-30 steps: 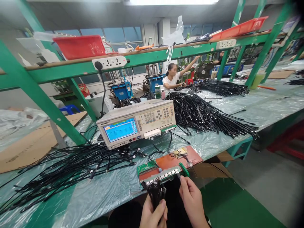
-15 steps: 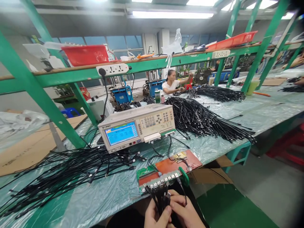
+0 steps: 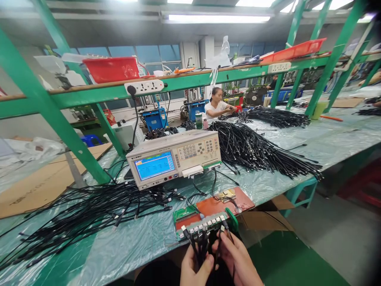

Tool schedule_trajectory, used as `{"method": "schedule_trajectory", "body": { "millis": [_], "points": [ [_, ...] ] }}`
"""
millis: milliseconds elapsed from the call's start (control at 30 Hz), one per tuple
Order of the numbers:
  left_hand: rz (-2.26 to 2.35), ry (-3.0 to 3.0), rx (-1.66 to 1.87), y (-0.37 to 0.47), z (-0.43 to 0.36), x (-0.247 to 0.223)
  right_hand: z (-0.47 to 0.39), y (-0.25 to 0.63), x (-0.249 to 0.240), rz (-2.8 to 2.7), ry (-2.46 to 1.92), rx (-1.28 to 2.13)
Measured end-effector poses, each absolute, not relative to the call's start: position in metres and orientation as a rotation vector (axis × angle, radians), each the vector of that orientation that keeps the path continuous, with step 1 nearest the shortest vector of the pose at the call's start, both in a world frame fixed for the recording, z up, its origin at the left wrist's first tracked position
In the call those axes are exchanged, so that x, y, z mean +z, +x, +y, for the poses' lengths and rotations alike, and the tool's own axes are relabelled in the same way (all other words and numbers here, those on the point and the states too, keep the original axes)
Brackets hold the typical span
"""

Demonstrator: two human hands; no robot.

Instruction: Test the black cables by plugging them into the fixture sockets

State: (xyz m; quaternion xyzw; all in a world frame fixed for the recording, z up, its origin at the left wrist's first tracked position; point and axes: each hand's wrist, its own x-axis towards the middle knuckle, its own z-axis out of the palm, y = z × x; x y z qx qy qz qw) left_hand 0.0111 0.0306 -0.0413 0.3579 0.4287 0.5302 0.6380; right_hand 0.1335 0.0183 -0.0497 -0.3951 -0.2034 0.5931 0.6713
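My left hand [image 3: 193, 268] is closed around a bunch of black USB cables [image 3: 202, 243], their plug ends pointing up and away from me. Beside it, my right hand [image 3: 239, 254] pinches one black USB cable [image 3: 219, 243], its metal-tipped plug upright between thumb and fingers. Both hands are just in front of a test board [image 3: 208, 207], which carries a row of white sockets [image 3: 208, 225] along its near edge. At the right end of that row, another black plug [image 3: 225, 225] appears to sit in a socket.
Behind the board stands a bench tester [image 3: 193, 153] with a lit blue screen. Loose black cables [image 3: 89, 210] lie on the left, and a large cable heap [image 3: 253, 149] on the right. A green frame [image 3: 184, 84] crosses above. A co-worker [image 3: 216, 106] sits across the table.
My right hand has moved slightly apart from my left, drawing one cable away from the bunch. The co-worker's raised arm has come down. The view has shifted slightly.
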Motion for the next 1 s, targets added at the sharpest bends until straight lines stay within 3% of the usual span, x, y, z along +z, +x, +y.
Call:
{"method": "schedule_trajectory", "body": {
  "millis": [300, 1000],
  "points": [
    [0.905, 0.762, 1.063, 0.001, 0.03, -0.029, 0.033, 0.147, -0.061, -0.728, -1.205, 1.048],
    [0.844, 0.856, 0.967, 0.009, 0.022, -0.032, 0.037, 0.147, -0.043, -0.488, -1.096, 1.149]
  ]
}}
